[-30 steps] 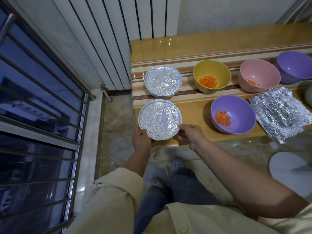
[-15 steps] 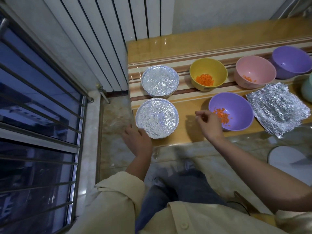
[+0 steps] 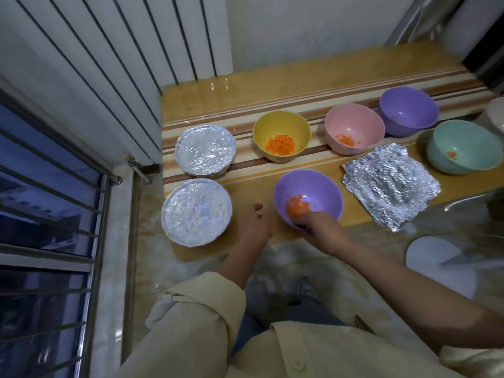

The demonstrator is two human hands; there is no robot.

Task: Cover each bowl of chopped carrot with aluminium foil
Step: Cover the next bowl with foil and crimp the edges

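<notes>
Foil on two bowls, hands moved on to the third.
Near covered bowl [image 3: 196, 211] sits at 9 o'clock of the near purple bowl [image 3: 308, 186], far covered bowl [image 3: 206, 151] at 10; both hands have left them. Left hand [image 3: 253, 222] hovers between the two near bowls, fingers loose, empty. Right hand [image 3: 319, 226] is now at the purple bowl's 6 o'clock rim; grip blurred, can't tell. Foil sheet [image 3: 390, 184] lies at its 3 o'clock. Yellow bowl [image 3: 282, 126], pink bowl [image 3: 354, 126], far purple bowl [image 3: 409, 110], green bowl [image 3: 463, 143] uncovered.

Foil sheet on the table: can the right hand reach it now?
Probably yes: the right hand is at the near purple bowl, and the foil sheet lies just beside that bowl, nothing between.
</notes>
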